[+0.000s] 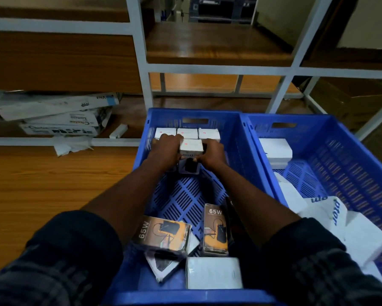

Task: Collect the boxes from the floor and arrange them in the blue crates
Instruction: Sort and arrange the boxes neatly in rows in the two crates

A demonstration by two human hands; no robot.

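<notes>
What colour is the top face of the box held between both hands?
White, with a small red logo, on the held box; head view.

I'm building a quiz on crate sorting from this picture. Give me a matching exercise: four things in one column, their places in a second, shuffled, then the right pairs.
Things:
1. Row of three white boxes
2. White box in both hands
3. Orange 65W boxes
4. Stack of long white cartons

Places:
A. On the low shelf at left, outside the crates
B. Against the far wall of the left blue crate
C. Near end of the left blue crate
D. Between the left hand and right hand, just in front of the row

Pairs: 1-B, 2-D, 3-C, 4-A
</notes>
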